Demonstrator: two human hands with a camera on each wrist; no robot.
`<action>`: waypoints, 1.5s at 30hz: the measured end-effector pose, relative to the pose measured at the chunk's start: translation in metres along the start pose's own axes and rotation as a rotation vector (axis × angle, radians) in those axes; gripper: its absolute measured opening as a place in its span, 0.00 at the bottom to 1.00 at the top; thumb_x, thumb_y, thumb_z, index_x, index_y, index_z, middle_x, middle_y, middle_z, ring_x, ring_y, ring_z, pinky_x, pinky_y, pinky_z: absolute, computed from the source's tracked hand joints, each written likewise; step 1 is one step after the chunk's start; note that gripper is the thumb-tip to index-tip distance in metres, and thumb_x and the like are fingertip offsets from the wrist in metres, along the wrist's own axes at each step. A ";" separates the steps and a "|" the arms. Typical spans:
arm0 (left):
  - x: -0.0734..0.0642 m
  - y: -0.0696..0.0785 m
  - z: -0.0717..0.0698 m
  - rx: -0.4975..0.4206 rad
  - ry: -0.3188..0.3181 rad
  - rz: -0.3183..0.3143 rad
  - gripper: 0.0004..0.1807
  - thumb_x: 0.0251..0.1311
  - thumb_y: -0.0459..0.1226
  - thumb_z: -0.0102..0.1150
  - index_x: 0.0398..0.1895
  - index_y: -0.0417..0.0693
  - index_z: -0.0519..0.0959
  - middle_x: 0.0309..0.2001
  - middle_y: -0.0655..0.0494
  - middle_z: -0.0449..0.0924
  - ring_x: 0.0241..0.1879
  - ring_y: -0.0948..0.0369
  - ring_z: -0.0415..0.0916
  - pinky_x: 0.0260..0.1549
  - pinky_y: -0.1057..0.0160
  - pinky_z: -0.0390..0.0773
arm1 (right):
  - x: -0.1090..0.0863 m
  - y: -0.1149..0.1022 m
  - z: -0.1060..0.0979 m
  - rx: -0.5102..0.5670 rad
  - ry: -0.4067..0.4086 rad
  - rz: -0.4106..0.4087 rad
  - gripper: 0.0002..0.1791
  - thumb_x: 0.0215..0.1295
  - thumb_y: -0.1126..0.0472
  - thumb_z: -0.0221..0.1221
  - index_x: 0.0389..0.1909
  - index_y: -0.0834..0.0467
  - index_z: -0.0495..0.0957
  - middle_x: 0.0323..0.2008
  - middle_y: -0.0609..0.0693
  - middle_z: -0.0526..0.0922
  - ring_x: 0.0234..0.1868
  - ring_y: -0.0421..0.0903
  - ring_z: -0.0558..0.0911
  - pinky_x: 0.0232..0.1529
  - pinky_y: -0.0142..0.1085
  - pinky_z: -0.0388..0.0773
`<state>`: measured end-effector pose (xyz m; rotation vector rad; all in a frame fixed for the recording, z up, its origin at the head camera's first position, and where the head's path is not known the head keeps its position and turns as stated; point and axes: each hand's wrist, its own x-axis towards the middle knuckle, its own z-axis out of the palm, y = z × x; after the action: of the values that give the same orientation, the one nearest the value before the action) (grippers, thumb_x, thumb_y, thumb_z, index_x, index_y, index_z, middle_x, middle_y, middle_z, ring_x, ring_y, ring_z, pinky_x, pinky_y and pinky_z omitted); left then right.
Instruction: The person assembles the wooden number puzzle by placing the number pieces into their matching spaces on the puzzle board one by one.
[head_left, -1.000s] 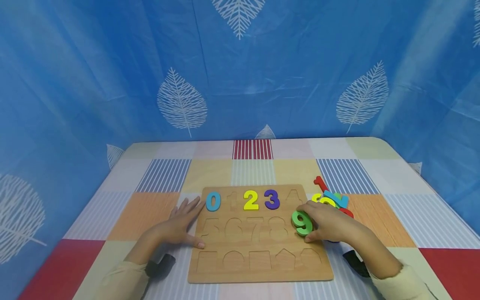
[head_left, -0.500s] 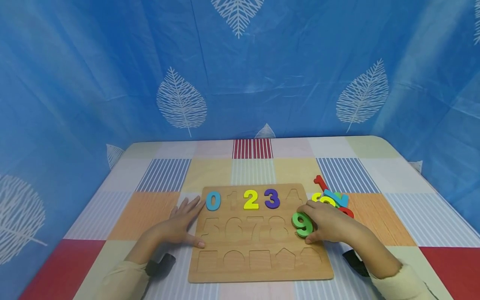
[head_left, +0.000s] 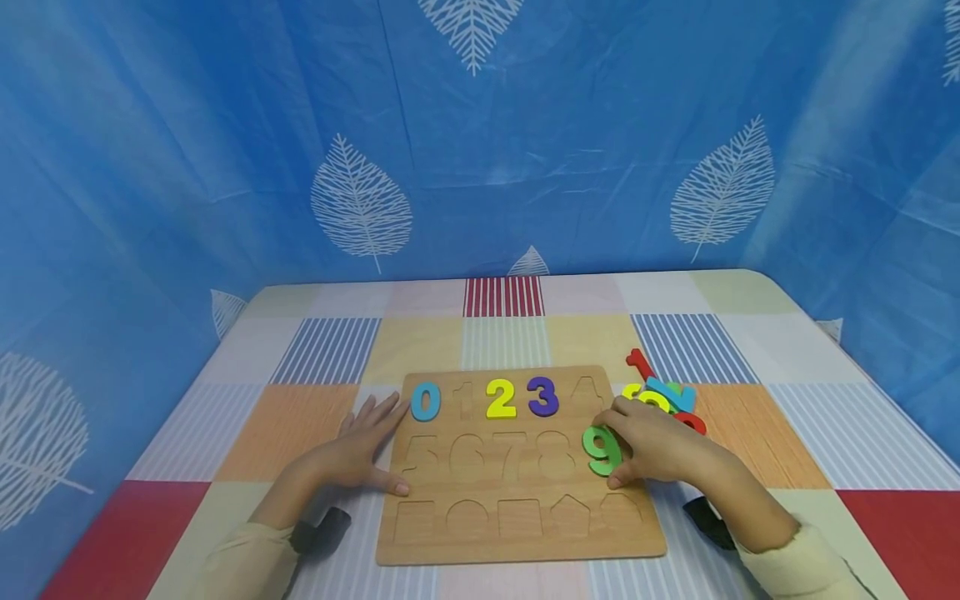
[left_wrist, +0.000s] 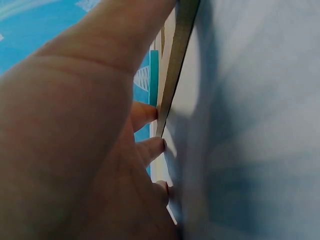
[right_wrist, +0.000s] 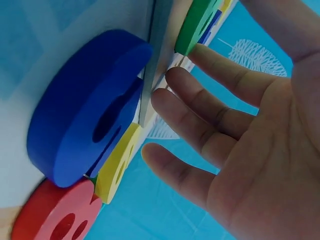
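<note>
A wooden number puzzle board [head_left: 517,542] lies flat on the table. My left hand [head_left: 360,454] rests at its left side with fingers spread, thumb on the board's face; in the left wrist view, fingertips touch the board's edge [left_wrist: 175,65]. At the board's right side, my right hand [head_left: 656,442] holds a green number 9 [head_left: 592,443] between index finger and thumb, over the right end of the middle row. The right wrist view shows the index fingertip against the green 9 [right_wrist: 192,30]. A blue 0 [head_left: 425,402], yellow 2 [head_left: 501,400] and purple 3 [head_left: 543,397] sit in the top row.
Right of the board is a pile of loose pieces: a red 1 [head_left: 640,363], a light blue piece [head_left: 681,398], yellow pieces [head_left: 655,400] and a red piece [head_left: 693,422]. A dark blue piece [right_wrist: 75,100] lies under my right hand. A blue curtain [head_left: 480,167] hangs behind the table.
The green 9 has shifted slightly toward me and looks lower and flatter on the board, my right hand still at it. My left hand has stayed in place.
</note>
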<state>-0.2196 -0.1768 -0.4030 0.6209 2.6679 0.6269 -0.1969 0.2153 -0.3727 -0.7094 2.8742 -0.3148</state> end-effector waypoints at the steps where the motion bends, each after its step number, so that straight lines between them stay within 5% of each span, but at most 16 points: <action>1: 0.000 0.000 0.000 0.001 -0.001 -0.004 0.63 0.36 0.59 0.68 0.71 0.42 0.45 0.72 0.40 0.36 0.69 0.37 0.27 0.62 0.34 0.30 | 0.000 0.000 0.000 -0.002 0.006 -0.007 0.36 0.33 0.44 0.72 0.45 0.57 0.75 0.35 0.45 0.71 0.35 0.41 0.71 0.37 0.38 0.74; 22: 0.003 -0.005 0.004 0.003 0.004 -0.015 0.63 0.35 0.61 0.67 0.71 0.44 0.45 0.72 0.42 0.36 0.69 0.38 0.26 0.62 0.34 0.30 | 0.000 0.014 -0.005 0.103 -0.034 0.007 0.36 0.39 0.47 0.71 0.50 0.57 0.73 0.38 0.47 0.71 0.36 0.42 0.70 0.37 0.36 0.74; 29: 0.002 -0.002 0.003 -0.019 -0.002 -0.013 0.63 0.35 0.59 0.68 0.71 0.44 0.45 0.72 0.41 0.36 0.69 0.38 0.26 0.63 0.35 0.30 | -0.005 0.031 -0.015 0.181 -0.008 0.063 0.38 0.45 0.50 0.68 0.57 0.62 0.68 0.49 0.59 0.70 0.47 0.54 0.74 0.44 0.49 0.77; 36: 0.002 -0.003 0.003 -0.022 -0.004 -0.012 0.63 0.34 0.59 0.69 0.71 0.43 0.45 0.72 0.40 0.36 0.69 0.37 0.26 0.63 0.35 0.29 | -0.007 0.047 -0.019 0.157 0.062 0.116 0.35 0.49 0.57 0.67 0.58 0.63 0.67 0.47 0.62 0.70 0.46 0.56 0.73 0.45 0.53 0.77; 45: 0.002 -0.002 0.002 -0.018 -0.006 -0.015 0.63 0.35 0.59 0.68 0.71 0.43 0.44 0.72 0.41 0.36 0.69 0.37 0.25 0.63 0.35 0.29 | -0.008 0.057 -0.018 0.145 0.053 0.150 0.34 0.49 0.58 0.67 0.57 0.64 0.67 0.46 0.63 0.71 0.44 0.57 0.73 0.42 0.51 0.79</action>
<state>-0.2214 -0.1765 -0.4058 0.5965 2.6560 0.6440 -0.2182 0.2712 -0.3680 -0.4647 2.8953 -0.5221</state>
